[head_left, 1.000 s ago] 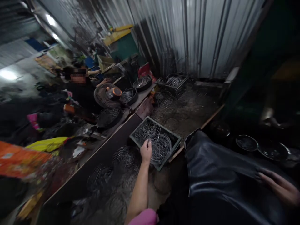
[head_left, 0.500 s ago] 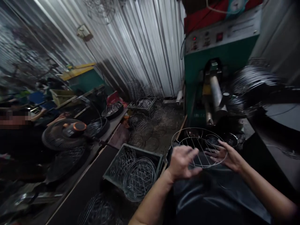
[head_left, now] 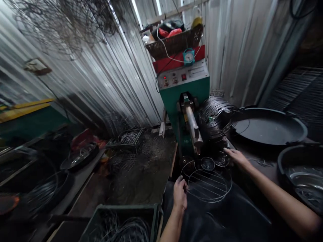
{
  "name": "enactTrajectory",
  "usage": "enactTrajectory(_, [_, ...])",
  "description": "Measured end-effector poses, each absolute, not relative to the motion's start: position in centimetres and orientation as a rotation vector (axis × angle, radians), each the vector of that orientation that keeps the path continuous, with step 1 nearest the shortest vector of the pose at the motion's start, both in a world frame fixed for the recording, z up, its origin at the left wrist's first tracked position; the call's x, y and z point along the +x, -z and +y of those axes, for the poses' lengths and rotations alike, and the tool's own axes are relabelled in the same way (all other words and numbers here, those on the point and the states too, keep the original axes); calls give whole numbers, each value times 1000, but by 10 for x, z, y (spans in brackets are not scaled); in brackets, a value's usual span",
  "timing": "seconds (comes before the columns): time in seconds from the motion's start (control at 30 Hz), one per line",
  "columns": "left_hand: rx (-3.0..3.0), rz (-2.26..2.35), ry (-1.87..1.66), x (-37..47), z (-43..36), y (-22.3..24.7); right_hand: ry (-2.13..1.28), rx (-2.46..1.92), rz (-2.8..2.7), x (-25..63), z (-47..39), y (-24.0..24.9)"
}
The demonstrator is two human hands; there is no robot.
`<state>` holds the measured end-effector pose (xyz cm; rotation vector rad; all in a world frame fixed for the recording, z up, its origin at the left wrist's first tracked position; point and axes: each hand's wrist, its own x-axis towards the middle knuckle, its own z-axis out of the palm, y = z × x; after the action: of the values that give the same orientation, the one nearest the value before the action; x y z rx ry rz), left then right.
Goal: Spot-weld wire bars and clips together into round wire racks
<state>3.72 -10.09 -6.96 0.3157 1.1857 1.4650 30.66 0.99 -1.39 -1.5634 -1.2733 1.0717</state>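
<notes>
A round wire rack [head_left: 207,185] with parallel bars is tilted above the dark covering over my lap. My left hand [head_left: 180,192] is closed on its left rim. My right hand [head_left: 237,157] is away from the rack, its fingers stretched out beside a small metal dish [head_left: 222,159] and below a bundle of bent wires [head_left: 217,116]; I see nothing held in it. In front stands a green machine [head_left: 185,90] with a metal cylinder [head_left: 193,127] jutting toward me. A second small dish [head_left: 208,163] shows behind the rack.
A crate [head_left: 154,218] of wire rings stands at lower left. On the right are a wide black tray [head_left: 271,127] and a deep black basin [head_left: 285,168] with metal parts. A basket [head_left: 174,43] and a teal clock [head_left: 188,57] sit atop the machine.
My view has turned right. The right hand has left the rack and moved toward the dish and wire bundle. My left hand now grips the rack's rim.
</notes>
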Motion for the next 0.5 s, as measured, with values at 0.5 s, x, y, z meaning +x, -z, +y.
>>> enactTrajectory(0.5, [399,1191,-1385,51,-113,67,-202,-1405,-1526,383,107,-115])
